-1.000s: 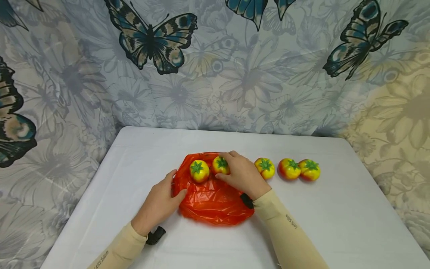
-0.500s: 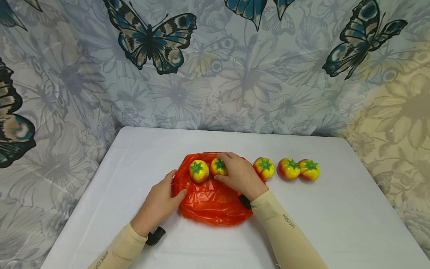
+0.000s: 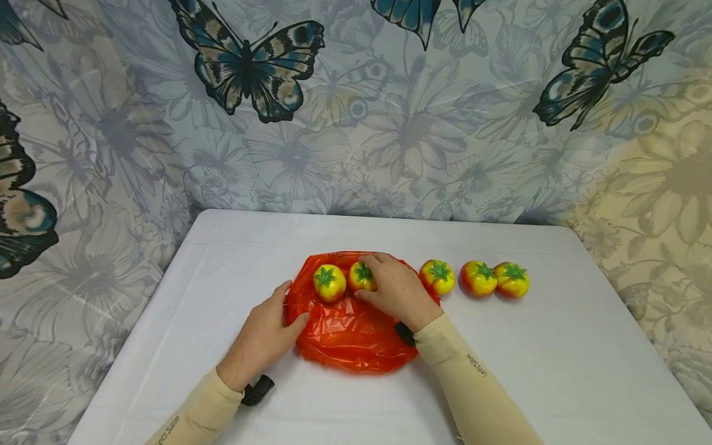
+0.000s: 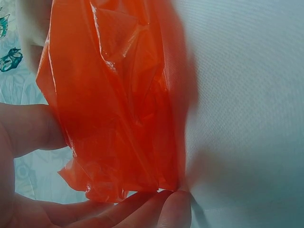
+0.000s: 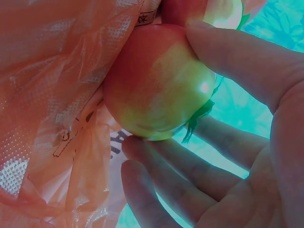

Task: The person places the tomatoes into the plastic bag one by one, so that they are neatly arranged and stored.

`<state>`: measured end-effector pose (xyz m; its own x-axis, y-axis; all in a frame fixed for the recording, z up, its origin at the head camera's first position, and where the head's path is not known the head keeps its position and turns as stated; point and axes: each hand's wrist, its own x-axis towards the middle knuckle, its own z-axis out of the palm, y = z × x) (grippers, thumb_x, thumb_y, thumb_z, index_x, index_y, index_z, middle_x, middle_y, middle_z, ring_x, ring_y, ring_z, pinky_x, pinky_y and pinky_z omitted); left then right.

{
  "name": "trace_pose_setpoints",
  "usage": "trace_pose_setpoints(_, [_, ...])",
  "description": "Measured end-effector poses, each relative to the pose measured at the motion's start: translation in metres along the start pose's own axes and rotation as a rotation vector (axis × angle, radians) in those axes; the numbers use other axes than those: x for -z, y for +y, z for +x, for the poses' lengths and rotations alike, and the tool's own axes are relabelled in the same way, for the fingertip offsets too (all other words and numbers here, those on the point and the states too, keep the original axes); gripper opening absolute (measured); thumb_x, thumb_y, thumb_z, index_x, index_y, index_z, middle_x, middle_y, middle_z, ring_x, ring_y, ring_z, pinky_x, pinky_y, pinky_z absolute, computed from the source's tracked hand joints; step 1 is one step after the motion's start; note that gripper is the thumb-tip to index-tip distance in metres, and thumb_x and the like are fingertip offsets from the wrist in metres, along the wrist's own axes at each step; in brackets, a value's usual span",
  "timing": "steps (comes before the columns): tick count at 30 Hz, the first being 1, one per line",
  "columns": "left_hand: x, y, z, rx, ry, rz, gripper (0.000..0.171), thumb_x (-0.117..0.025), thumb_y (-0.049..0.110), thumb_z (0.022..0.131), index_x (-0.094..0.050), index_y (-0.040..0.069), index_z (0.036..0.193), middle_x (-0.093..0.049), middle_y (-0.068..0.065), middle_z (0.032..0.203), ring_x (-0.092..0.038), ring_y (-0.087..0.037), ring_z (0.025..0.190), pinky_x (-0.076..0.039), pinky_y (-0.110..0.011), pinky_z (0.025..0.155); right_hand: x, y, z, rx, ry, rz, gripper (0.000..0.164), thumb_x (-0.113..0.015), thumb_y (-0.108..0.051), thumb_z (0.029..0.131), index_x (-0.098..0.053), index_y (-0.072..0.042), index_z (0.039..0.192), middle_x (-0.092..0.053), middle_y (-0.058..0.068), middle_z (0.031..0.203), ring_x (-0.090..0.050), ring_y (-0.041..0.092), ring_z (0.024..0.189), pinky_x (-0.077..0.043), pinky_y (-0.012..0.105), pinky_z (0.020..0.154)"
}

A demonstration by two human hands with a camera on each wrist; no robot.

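A red plastic bag (image 3: 356, 337) lies on the table with its mouth spread. Within it sits one yellow-and-red tomato (image 3: 329, 284) with a green leafy top. My right hand (image 3: 397, 290) holds a second tomato (image 3: 363, 277) over the bag's right part, thumb on one side and fingers on the other. The right wrist view shows this tomato (image 5: 159, 85) against the bag's film, with another behind it. At the bag's left edge, my left hand (image 3: 267, 330) spreads thumb and fingers along the side. In the left wrist view its fingertips (image 4: 175, 209) touch the film.
To the right of the bag, one tomato (image 3: 437, 278) lies right by its edge, and two more, a tomato (image 3: 478, 279) and its neighbour (image 3: 512, 280), sit side by side. A white cloth covers the table (image 3: 578, 358). Butterfly-patterned fabric (image 3: 356, 142) hangs behind.
My right hand has shifted slightly left with the tomato, and a bit of the bag's right edge now shows beside the nearest loose tomato. My left hand stays in place.
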<state>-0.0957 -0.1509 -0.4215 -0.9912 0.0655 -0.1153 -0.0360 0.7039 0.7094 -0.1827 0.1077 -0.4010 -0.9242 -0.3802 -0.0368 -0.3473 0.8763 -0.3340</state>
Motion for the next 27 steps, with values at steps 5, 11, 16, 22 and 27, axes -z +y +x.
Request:
trace_pose_setpoints(5, [0.000, 0.002, -0.001, -0.004, -0.004, 0.009, 0.081, -0.071, 0.032, 0.103, -0.032, -0.001, 0.167, -0.059, -0.022, 0.156, -0.066, -0.036, 0.136, -0.059, -0.057, 0.108, 0.002, 0.001, -0.003, -0.003, 0.003, 0.000, 0.072, -0.086, -0.042, 0.092, -0.060, -0.014, 0.152, -0.064, 0.012, 0.150, -0.066, 0.030, 0.132, -0.057, 0.053, 0.113])
trace_pose_setpoints(11, [0.001, 0.003, -0.003, 0.001, -0.010, 0.010, 0.081, -0.070, 0.032, 0.104, -0.032, 0.000, 0.167, -0.058, -0.023, 0.158, -0.065, -0.037, 0.138, -0.059, -0.058, 0.107, 0.007, 0.002, -0.006, 0.016, 0.005, -0.007, 0.074, -0.086, -0.044, 0.091, -0.059, -0.013, 0.153, -0.066, 0.012, 0.146, -0.069, 0.030, 0.126, -0.059, 0.051, 0.110])
trace_pose_setpoints(16, [-0.001, 0.004, -0.003, -0.003, -0.012, 0.009, 0.080, -0.070, 0.033, 0.104, -0.032, 0.000, 0.167, -0.060, -0.023, 0.156, -0.066, -0.037, 0.135, -0.060, -0.056, 0.106, 0.018, 0.005, -0.012, -0.012, 0.011, 0.019, 0.073, -0.085, -0.046, 0.093, -0.059, -0.014, 0.153, -0.066, 0.013, 0.144, -0.071, 0.031, 0.122, -0.062, 0.052, 0.105])
trace_pose_setpoints(22, [-0.001, 0.004, -0.004, 0.006, -0.007, 0.017, 0.081, -0.070, 0.034, 0.104, -0.032, 0.001, 0.167, -0.061, -0.023, 0.154, -0.068, -0.037, 0.133, -0.061, -0.055, 0.104, 0.042, 0.023, -0.029, -0.018, 0.113, 0.046, 0.070, -0.083, -0.044, 0.095, -0.060, -0.012, 0.152, -0.066, 0.014, 0.146, -0.072, 0.034, 0.122, -0.062, 0.054, 0.103])
trace_pose_setpoints(27, [0.001, 0.005, -0.004, 0.013, -0.012, 0.028, 0.080, -0.069, 0.034, 0.104, -0.032, 0.001, 0.167, -0.062, -0.024, 0.153, -0.069, -0.038, 0.131, -0.062, -0.056, 0.103, 0.059, 0.051, -0.047, -0.075, 0.151, 0.045, 0.069, -0.081, -0.043, 0.096, -0.059, -0.010, 0.152, -0.065, 0.015, 0.147, -0.071, 0.036, 0.121, -0.062, 0.056, 0.101])
